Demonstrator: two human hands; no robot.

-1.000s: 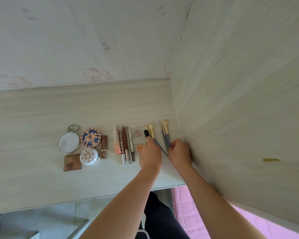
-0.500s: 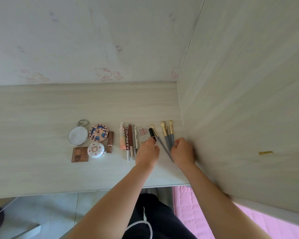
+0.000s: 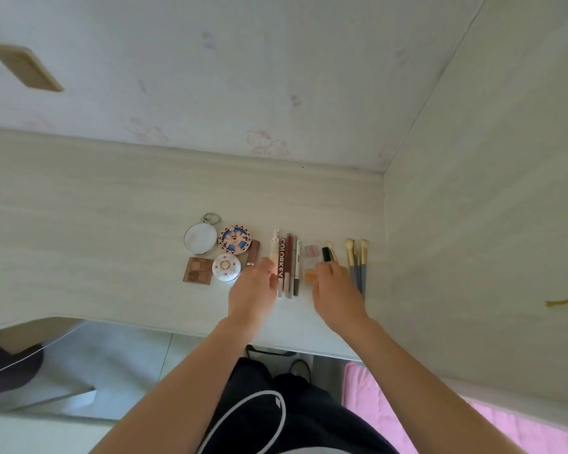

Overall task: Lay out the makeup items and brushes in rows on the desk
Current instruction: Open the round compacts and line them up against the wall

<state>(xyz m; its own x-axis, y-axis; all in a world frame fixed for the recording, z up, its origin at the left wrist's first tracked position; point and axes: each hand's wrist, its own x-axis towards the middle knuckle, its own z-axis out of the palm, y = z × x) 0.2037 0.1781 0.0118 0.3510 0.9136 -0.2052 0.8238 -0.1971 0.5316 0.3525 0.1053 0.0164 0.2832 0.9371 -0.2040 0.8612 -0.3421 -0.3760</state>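
Makeup lies in a row on the pale wooden desk (image 3: 95, 224). From the left: a round mirror (image 3: 200, 238), a blue patterned compact (image 3: 234, 240), a brown eyeshadow palette (image 3: 198, 274), a white round compact (image 3: 226, 272), a brown lipstick (image 3: 253, 253), several pens and tubes (image 3: 287, 260), small blush squares (image 3: 311, 251), a black tube (image 3: 326, 253), and three grey-handled brushes (image 3: 357, 262). My left hand (image 3: 253, 290) hovers with fingers apart by the tubes, holding nothing. My right hand (image 3: 336, 290) hovers open over a brush handle and the orange square (image 3: 310, 276).
A tall wooden side panel (image 3: 489, 224) closes the desk on the right, just beyond the brushes. The wall (image 3: 243, 77) with faint cartoon stickers stands behind. The desk's front edge (image 3: 177, 332) curves at the left. My dark trousers and a pink mat (image 3: 374, 398) lie below.
Both hands have left the brushes and shifted left; the brushes now lie straight and parallel by the side panel. The camera has pulled back and tilted.
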